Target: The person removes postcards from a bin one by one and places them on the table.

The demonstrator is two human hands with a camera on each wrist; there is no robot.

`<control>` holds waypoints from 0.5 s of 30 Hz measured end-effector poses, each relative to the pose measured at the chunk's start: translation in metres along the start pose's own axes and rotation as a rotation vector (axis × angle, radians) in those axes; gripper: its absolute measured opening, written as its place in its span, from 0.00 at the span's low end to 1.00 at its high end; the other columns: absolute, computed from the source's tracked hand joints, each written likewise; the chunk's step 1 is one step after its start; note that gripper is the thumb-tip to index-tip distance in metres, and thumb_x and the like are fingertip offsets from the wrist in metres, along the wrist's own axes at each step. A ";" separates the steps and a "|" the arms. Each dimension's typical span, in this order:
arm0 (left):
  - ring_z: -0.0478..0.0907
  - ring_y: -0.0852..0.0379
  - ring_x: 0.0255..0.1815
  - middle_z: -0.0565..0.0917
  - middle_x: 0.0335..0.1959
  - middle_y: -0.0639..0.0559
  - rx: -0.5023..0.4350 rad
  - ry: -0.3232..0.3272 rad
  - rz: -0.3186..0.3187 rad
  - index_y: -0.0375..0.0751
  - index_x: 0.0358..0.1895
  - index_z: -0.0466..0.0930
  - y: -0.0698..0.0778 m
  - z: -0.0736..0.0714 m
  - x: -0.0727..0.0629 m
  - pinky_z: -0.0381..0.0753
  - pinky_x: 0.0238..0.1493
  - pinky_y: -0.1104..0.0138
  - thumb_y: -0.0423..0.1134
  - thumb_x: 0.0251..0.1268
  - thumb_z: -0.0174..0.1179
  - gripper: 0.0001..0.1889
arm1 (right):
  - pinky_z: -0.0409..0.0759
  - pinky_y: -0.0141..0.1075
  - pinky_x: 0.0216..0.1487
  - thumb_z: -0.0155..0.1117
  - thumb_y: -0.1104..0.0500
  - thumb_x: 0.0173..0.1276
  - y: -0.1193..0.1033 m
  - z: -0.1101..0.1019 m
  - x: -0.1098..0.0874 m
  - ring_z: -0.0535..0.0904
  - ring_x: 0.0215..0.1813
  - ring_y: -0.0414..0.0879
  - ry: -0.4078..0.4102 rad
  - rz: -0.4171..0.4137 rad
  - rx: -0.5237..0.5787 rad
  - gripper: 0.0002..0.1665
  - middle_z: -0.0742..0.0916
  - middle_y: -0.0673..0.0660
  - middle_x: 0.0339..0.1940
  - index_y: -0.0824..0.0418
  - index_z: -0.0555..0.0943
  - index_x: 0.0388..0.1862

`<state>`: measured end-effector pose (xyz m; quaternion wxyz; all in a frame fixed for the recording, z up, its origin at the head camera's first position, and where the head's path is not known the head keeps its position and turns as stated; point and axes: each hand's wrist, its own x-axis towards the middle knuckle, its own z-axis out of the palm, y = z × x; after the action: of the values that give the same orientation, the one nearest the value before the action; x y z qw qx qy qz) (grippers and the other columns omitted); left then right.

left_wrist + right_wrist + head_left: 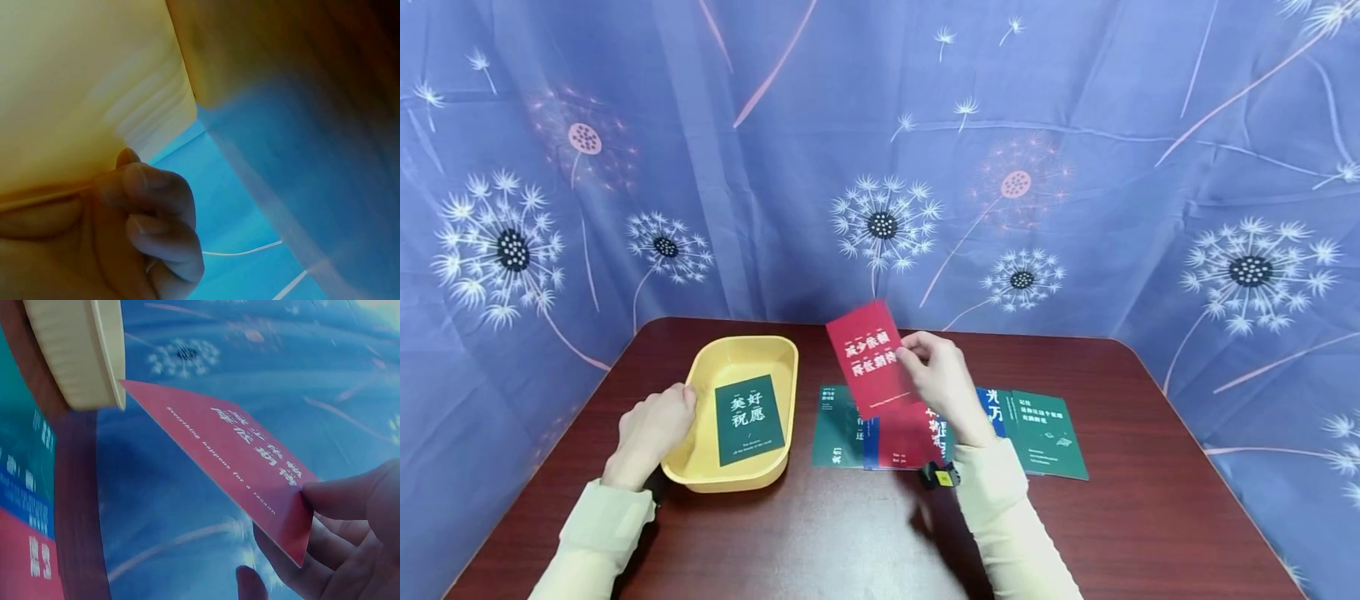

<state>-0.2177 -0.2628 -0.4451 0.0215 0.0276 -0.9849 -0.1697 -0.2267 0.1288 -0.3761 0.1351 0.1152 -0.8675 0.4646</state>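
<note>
Between thumb and fingers my right hand [936,375] pinches a red card [868,354] by its right edge, lifted above the table and tilted. White Chinese characters and a line of English show on the card [219,456] in the right wrist view. My left hand [655,425] grips the left rim of a yellow plastic tray [700,467], fingers curled over its edge. Inside the tray lies a dark green card [750,446] with white characters. The left wrist view shows the tray wall [81,81] beside the curled fingers [162,194].
Several overlapping cards lie in a row under and beside my right arm: a green card [831,433] at the left, a red card [898,446], and a green card [1048,437] at the right end. A blue dandelion-print curtain [790,167] hangs behind the brown table [1120,533].
</note>
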 end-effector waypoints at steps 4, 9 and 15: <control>0.77 0.30 0.33 0.78 0.34 0.27 -0.001 -0.009 -0.009 0.30 0.39 0.75 0.001 -0.002 0.000 0.72 0.29 0.42 0.48 0.79 0.29 0.27 | 0.74 0.37 0.33 0.62 0.59 0.71 0.017 -0.017 -0.002 0.79 0.29 0.45 0.020 0.061 0.036 0.07 0.87 0.52 0.27 0.62 0.83 0.40; 0.77 0.31 0.32 0.78 0.33 0.28 -0.001 -0.010 -0.016 0.30 0.39 0.75 0.001 -0.001 -0.003 0.72 0.30 0.42 0.47 0.78 0.30 0.27 | 0.78 0.36 0.30 0.61 0.59 0.72 0.031 -0.034 -0.004 0.81 0.29 0.47 0.021 0.140 0.115 0.10 0.86 0.58 0.29 0.65 0.82 0.43; 0.77 0.32 0.32 0.79 0.33 0.29 -0.002 0.007 -0.004 0.30 0.39 0.75 0.001 -0.001 -0.002 0.72 0.28 0.43 0.47 0.78 0.31 0.26 | 0.77 0.35 0.27 0.59 0.58 0.74 0.051 -0.057 -0.007 0.78 0.26 0.44 0.034 0.254 0.160 0.13 0.85 0.60 0.31 0.68 0.80 0.47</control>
<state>-0.2156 -0.2620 -0.4438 0.0247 0.0301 -0.9846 -0.1706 -0.2293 0.2050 -0.3874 0.0801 0.0069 -0.8329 0.5475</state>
